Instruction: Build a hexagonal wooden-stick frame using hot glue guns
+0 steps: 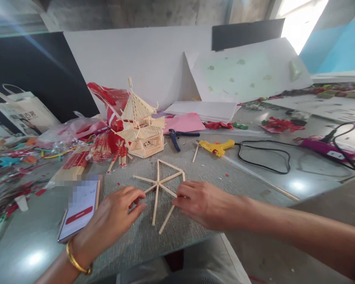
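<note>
A wheel-like frame of thin wooden sticks (157, 183) lies flat in front of me, its spokes meeting in the middle and rim sticks joining some outer ends at the upper right. My right hand (199, 203) is closed at the frame's right side, fingertips pinching a loose-ended wooden stick (166, 220) that slants down toward me; the fingers hide its upper end. My left hand (120, 211) is beside the lower-left spoke, thumb and forefinger slightly apart at its tip. Whether it touches the spoke is unclear.
Behind the frame stands a wooden stick pavilion model (144, 134). Blue pliers (175, 138) and a yellow glue gun (217, 147) with a black cord lie to its right. A phone (81, 209), stick bundles (73, 163) and plastic bags (66, 130) are at left.
</note>
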A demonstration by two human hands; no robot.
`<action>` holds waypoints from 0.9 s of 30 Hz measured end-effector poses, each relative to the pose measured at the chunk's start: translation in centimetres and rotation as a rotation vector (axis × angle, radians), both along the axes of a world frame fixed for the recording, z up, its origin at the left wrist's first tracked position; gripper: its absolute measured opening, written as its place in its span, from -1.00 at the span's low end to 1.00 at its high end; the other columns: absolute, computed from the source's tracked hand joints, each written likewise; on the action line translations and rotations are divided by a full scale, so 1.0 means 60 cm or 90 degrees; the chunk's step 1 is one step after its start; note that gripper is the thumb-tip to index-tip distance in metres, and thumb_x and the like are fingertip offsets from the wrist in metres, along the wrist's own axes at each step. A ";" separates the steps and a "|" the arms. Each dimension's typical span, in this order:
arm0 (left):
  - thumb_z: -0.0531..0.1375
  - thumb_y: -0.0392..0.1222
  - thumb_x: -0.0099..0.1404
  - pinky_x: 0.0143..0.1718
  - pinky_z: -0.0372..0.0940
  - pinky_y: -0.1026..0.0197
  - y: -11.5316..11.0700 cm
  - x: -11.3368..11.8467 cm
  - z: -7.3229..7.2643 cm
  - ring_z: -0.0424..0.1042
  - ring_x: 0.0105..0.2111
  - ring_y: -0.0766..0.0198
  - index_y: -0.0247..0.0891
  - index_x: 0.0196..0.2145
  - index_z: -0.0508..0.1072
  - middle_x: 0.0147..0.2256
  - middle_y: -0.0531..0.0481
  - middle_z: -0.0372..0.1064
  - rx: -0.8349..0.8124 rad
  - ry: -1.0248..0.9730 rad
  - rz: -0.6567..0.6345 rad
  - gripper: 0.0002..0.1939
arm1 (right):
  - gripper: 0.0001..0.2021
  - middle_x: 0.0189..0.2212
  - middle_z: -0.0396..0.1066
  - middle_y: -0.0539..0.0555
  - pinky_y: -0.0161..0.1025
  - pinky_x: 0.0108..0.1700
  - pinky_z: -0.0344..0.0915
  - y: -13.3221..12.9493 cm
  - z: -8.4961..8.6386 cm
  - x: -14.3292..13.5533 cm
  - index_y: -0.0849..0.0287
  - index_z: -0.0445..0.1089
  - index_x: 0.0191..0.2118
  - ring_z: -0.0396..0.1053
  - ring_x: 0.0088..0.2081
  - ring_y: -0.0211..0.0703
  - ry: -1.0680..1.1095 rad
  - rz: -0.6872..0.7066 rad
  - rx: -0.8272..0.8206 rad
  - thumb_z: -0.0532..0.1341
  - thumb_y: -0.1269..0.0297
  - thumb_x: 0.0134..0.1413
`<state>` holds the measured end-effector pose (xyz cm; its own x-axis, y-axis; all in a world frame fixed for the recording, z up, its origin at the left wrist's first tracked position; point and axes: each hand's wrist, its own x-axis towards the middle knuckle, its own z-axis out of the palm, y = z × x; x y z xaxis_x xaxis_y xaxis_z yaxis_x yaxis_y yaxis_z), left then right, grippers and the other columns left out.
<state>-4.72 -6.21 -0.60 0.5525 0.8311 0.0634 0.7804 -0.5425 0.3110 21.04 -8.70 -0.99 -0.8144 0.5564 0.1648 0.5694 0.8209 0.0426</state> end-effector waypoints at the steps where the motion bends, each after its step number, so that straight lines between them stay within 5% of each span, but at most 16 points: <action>1: 0.06 -0.10 0.31 -0.19 0.20 0.15 0.004 -0.007 -0.003 0.38 -0.28 0.22 -0.16 -0.22 0.39 -0.27 0.04 0.40 0.001 0.006 0.015 -0.83 | -0.84 -0.32 0.31 0.12 -0.23 -0.29 0.24 0.002 0.001 -0.005 0.26 0.35 -0.27 0.21 -0.32 -0.18 -0.005 0.007 0.002 0.03 0.44 0.18; 9: 0.05 -0.17 0.29 -0.22 0.22 0.17 0.013 -0.003 -0.023 0.40 -0.26 0.20 -0.18 -0.21 0.40 -0.29 0.01 0.40 -0.022 0.014 0.048 -0.83 | -0.76 -0.24 0.36 0.15 -0.15 -0.04 0.24 0.024 0.009 0.028 0.28 0.35 -0.13 0.26 -0.13 -0.15 0.109 -0.019 -0.086 0.03 0.53 0.13; 16: 0.02 -0.16 0.30 -0.24 0.23 0.19 0.021 0.000 -0.026 0.41 -0.23 0.20 -0.17 -0.20 0.39 -0.20 -0.01 0.37 0.026 0.045 0.084 -0.81 | -0.72 -0.20 0.37 0.16 -0.13 -0.01 0.23 0.023 -0.003 0.042 0.27 0.35 -0.06 0.27 -0.08 -0.12 0.102 -0.001 -0.148 0.08 0.49 0.11; 27: -0.04 -0.17 0.33 -0.31 0.19 0.23 0.020 0.002 -0.017 0.38 -0.35 0.26 -0.19 -0.39 0.38 -0.37 0.06 0.38 -0.030 0.033 0.018 -0.76 | -0.88 -0.31 0.37 0.13 -0.19 -0.09 0.25 0.025 -0.001 0.041 0.26 0.38 -0.29 0.28 -0.20 -0.17 0.055 -0.007 -0.126 0.09 0.44 0.10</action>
